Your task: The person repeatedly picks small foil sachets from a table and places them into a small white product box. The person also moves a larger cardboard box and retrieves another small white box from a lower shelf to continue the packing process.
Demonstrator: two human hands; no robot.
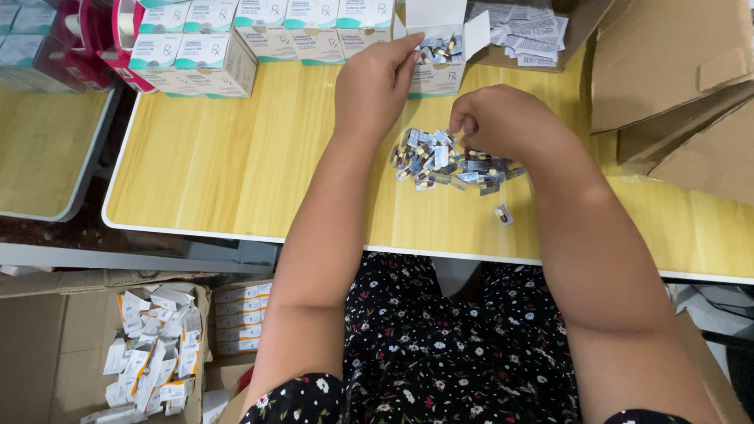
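Overhead, we see our left hand reaching to the open box at upper centre of the frame, fingertips at its flap, grasping nothing we can see. Our right hand is curled, fingers pinched over the pile of small blister packs at centre of the wooden surface; what it grips is hidden. One stray pack lies just below the pile. Closed boxes line the upper left.

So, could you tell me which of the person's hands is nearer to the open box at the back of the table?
The left hand: its fingertips touch the front edge of the open box. The right hand is nearer the person, over the pile of capsule packets.
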